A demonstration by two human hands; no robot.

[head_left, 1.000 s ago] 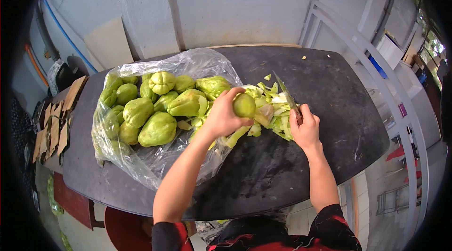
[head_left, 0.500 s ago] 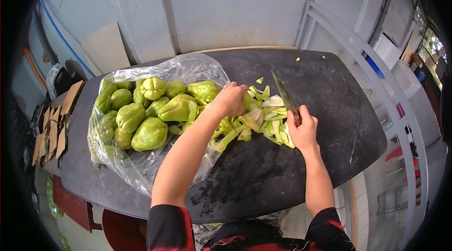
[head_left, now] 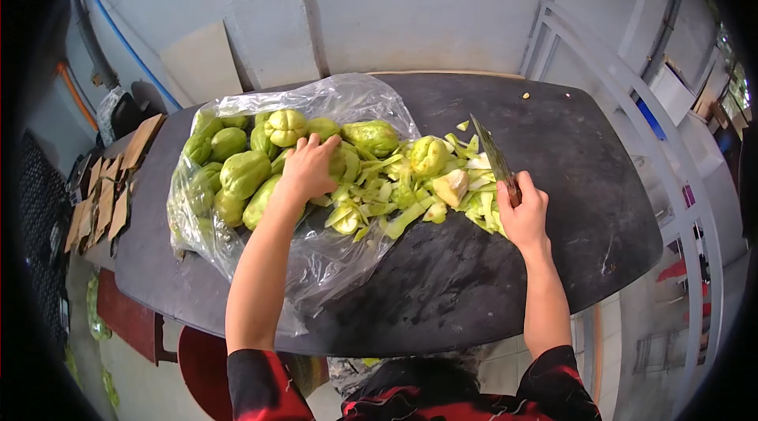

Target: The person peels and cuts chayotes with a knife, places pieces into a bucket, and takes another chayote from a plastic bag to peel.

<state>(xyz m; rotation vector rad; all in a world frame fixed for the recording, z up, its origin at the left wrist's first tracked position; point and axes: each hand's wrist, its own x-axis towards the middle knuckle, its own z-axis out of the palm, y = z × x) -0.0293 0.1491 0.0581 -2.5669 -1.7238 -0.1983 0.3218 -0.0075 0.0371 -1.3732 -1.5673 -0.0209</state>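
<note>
My left hand [head_left: 310,170] rests over the green chayotes [head_left: 245,175] on the clear plastic bag [head_left: 320,271], fingers spread against one at the right of the heap. Closed round the handle of a knife [head_left: 493,151], my right hand [head_left: 523,208] holds it with the blade pointing up and away. Between my hands lie peelings [head_left: 379,192], a chayote [head_left: 429,156] and a pale cut piece [head_left: 451,187].
A dark table [head_left: 442,295] carries everything. Behind it stands a grey wall [head_left: 426,11]. A metal railing [head_left: 632,97] runs along the right. Cardboard pieces [head_left: 110,192] lie at the left, and a red stool [head_left: 204,370] is below.
My left hand had a chayote over the peelings, lowered it there, then let go and moved left to the heap. My right hand keeps the knife in nearly the same place.
</note>
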